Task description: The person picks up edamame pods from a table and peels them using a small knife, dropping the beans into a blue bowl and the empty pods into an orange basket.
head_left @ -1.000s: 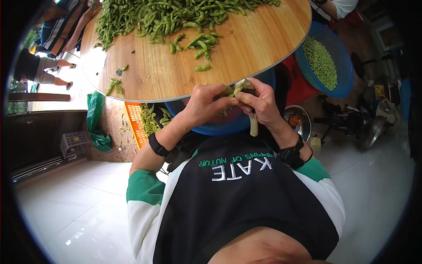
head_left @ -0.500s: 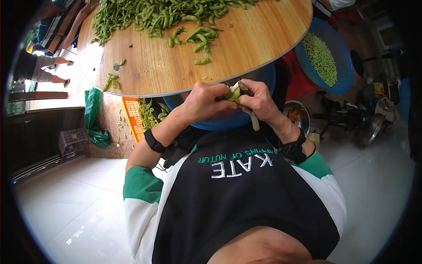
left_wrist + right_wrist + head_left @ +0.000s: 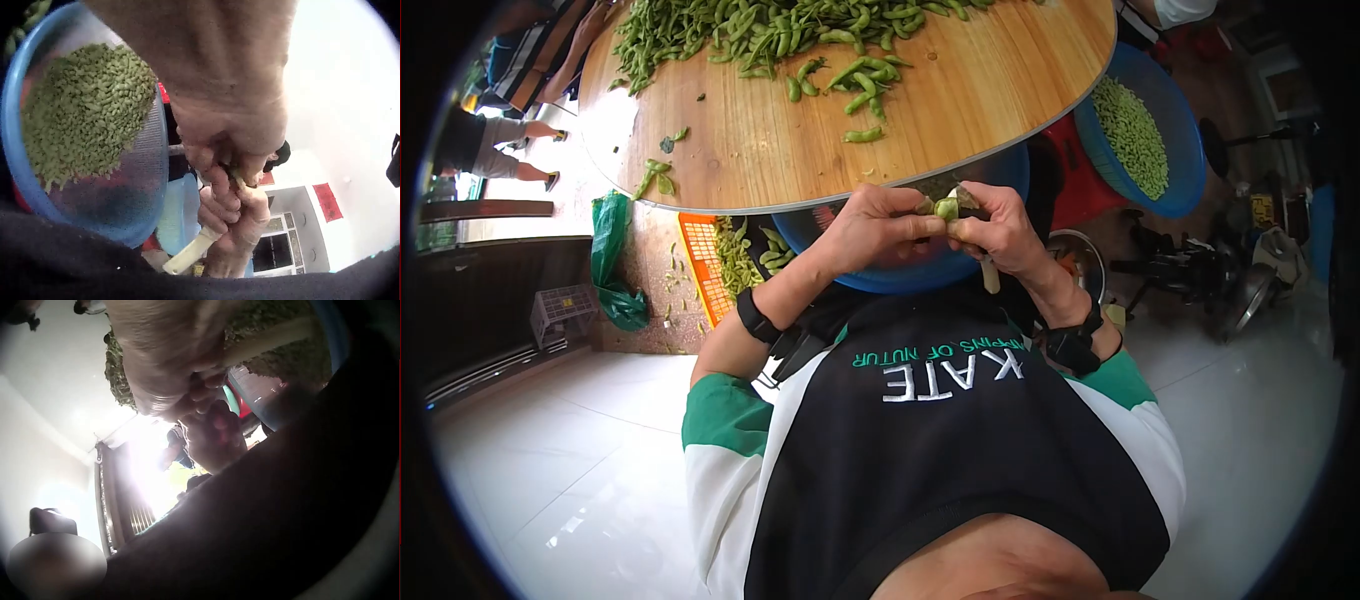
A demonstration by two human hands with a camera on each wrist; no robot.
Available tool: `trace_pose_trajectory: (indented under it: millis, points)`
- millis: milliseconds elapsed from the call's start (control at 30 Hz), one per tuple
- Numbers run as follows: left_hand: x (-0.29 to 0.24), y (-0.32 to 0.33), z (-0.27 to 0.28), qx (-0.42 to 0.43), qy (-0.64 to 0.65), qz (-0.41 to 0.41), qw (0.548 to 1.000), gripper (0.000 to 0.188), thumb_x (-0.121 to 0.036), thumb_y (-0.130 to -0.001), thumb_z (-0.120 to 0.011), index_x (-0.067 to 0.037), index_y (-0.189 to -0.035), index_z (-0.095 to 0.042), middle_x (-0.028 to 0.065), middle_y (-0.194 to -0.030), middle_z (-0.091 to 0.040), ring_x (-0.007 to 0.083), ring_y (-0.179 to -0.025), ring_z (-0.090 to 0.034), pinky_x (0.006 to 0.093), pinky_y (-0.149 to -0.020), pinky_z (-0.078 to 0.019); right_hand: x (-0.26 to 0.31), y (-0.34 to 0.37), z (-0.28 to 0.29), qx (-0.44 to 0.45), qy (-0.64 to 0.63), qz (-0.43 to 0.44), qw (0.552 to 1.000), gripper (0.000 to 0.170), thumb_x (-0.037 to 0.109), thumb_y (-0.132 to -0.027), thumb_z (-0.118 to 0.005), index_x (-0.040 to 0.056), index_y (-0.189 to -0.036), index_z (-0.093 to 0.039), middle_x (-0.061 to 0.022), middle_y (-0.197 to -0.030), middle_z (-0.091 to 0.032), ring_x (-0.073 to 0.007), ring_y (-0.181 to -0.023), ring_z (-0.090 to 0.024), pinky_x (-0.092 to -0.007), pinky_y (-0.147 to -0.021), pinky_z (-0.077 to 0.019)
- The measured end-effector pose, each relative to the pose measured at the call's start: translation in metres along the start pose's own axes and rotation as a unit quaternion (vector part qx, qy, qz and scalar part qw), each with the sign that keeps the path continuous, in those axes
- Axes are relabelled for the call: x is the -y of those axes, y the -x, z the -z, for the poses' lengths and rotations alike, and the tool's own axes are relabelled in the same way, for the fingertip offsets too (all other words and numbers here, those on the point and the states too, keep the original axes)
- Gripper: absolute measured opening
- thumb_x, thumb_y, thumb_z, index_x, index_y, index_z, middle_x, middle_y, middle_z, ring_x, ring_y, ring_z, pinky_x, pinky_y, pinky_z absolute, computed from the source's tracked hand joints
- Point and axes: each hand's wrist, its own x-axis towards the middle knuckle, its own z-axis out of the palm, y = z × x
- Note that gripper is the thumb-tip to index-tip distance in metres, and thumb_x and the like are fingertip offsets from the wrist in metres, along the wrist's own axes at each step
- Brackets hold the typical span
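Note:
Over the blue basin [image 3: 855, 277], both hands meet at an edamame pod [image 3: 946, 208], with pale green showing between the thumbs. My left hand [image 3: 875, 232] pinches the pod from one side, thumb and fingers bent. The right hand [image 3: 1000, 228] is curled round a tool whose blade or tip is hidden; its pale, flat handle [image 3: 990, 277] sticks out below the palm. That handle [image 3: 190, 253] also shows in the left wrist view. Something whitish wraps the right fingertips. In the left wrist view, shelled beans [image 3: 87, 112] lie in the blue colander under the hands.
A heap of pods [image 3: 770, 30] covers the far side of the round wooden table [image 3: 990, 90]. A blue tub [image 3: 1195, 180] of shelled beans stands at right, an orange basket [image 3: 698, 265] with pods at left. Other people are at the table's far sides.
Both hands stay together over the basin. The pod has turned and more of its pale green shows between the thumbs. The handle below the right hand has shifted slightly right.

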Motion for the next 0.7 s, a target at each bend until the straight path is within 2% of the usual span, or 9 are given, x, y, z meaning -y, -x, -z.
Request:
trace_pose_trajectory:
  millis: [100, 200, 267, 300, 367, 500, 600, 667, 700]
  points:
    - [-0.002, -0.001, 0.001, 0.015, 0.054, 0.11, 0.992, 0.016, -0.015, -0.091, -0.063, 0.0, -0.085, -0.063, -0.002, -0.066, -0.059, 0.0043, -0.057, -0.052, 0.0207, -0.049, -0.0411, -0.003, -0.001, 0.007, 0.002, 0.141, 0.079, 0.987, 0.007, 0.007, -0.079, -0.058, 0.0028, -0.084, -0.059, -0.0012, -0.065, -0.056, -0.002, -0.049, -0.043, -0.019, -0.044, -0.0322]
    - [0.013, -0.002, -0.006, 0.03, 0.051, 0.044, 0.997, 0.014, -0.013, -0.091, -0.059, 0.001, -0.087, -0.059, 0.0007, -0.062, -0.057, 0.005, -0.059, -0.053, 0.0229, -0.049, -0.0414, -0.003, -0.003, 0.014, 0.028, 0.137, 0.034, 0.99, 0.011, 0.008, -0.079, -0.061, 0.0019, -0.088, -0.06, -0.0001, -0.066, -0.057, -0.0033, -0.054, -0.046, -0.0199, -0.048, -0.0361]
    - [0.026, -0.004, -0.006, -0.041, -0.147, -0.074, 0.985, 0.012, -0.01, -0.087, -0.06, 0.001, -0.086, -0.056, 0.0092, -0.061, -0.057, 0.0166, -0.056, -0.059, 0.0315, -0.051, -0.0443, -0.008, -0.003, 0.008, -0.033, 0.167, 0.131, 0.977, 0.013, 0.007, -0.08, -0.062, 0.0004, -0.091, -0.06, 0.0, -0.071, -0.058, -0.0053, -0.063, -0.05, -0.0212, -0.055, -0.0403]
    - [0.026, -0.004, -0.006, -0.041, -0.147, -0.075, 0.985, 0.012, -0.01, -0.087, -0.06, 0.001, -0.086, -0.056, 0.0092, -0.061, -0.057, 0.0166, -0.056, -0.059, 0.0315, -0.051, -0.0443, -0.006, -0.003, 0.004, -0.033, 0.168, 0.131, 0.976, 0.013, 0.007, -0.08, -0.062, 0.0004, -0.091, -0.06, 0.0, -0.071, -0.058, -0.0053, -0.063, -0.05, -0.0212, -0.055, -0.0403]
    - [0.024, -0.002, -0.008, -0.045, -0.337, -0.171, 0.925, 0.012, -0.006, -0.084, -0.062, 0.002, -0.084, -0.054, 0.0104, -0.067, -0.06, 0.016, -0.058, -0.059, 0.029, -0.053, -0.0465, -0.001, -0.002, -0.001, -0.063, 0.281, 0.194, 0.938, 0.015, 0.005, -0.081, -0.06, -0.0005, -0.094, -0.059, -0.0003, -0.078, -0.059, -0.0065, -0.07, -0.051, -0.022, -0.061, -0.0426]
    - [0.017, 0.004, -0.011, -0.098, -0.34, -0.147, 0.923, 0.013, -0.004, -0.079, -0.065, 0.001, -0.086, -0.056, 0.0158, -0.072, -0.059, 0.0192, -0.058, -0.06, 0.0296, -0.054, -0.0465, -0.014, -0.004, 0.004, -0.032, 0.277, 0.138, 0.951, 0.016, 0.003, -0.082, -0.059, -0.0007, -0.097, -0.058, -0.0004, -0.077, -0.058, -0.0062, -0.069, -0.05, -0.0222, -0.061, -0.0424]
    - [0.019, 0.004, -0.013, -0.148, -0.311, -0.209, 0.915, 0.012, -0.001, -0.08, -0.065, 0.001, -0.091, -0.059, 0.0109, -0.075, -0.063, 0.0167, -0.06, -0.06, 0.0287, -0.056, -0.0475, -0.024, -0.007, 0.004, -0.061, 0.206, 0.138, 0.967, 0.013, 0.003, -0.082, -0.057, -0.0007, -0.095, -0.058, -0.0004, -0.07, -0.056, -0.0061, -0.06, -0.049, -0.0219, -0.053, -0.0405]
    - [0.023, 0.003, -0.015, -0.111, 0.065, -0.106, 0.986, 0.015, -0.001, -0.082, -0.064, 0.002, -0.097, -0.061, 0.0079, -0.088, -0.066, 0.0181, -0.073, -0.064, 0.0323, -0.061, -0.0494, -0.017, -0.005, 0.0, -0.035, 0.104, 0.04, 0.993, 0.01, 0.005, -0.084, -0.055, 0.0002, -0.092, -0.058, -0.0006, -0.066, -0.054, -0.0054, -0.051, -0.046, -0.0206, -0.045, -0.036]
    - [0.022, 0.005, -0.015, -0.111, 0.065, -0.106, 0.986, 0.015, -0.001, -0.082, -0.064, 0.002, -0.097, -0.061, 0.0079, -0.088, -0.066, 0.0181, -0.073, -0.064, 0.0323, -0.061, -0.0494, -0.018, -0.005, 0.0, -0.035, 0.104, 0.041, 0.993, 0.01, 0.005, -0.084, -0.055, 0.0002, -0.092, -0.058, -0.0006, -0.066, -0.054, -0.0054, -0.051, -0.046, -0.0206, -0.045, -0.036]
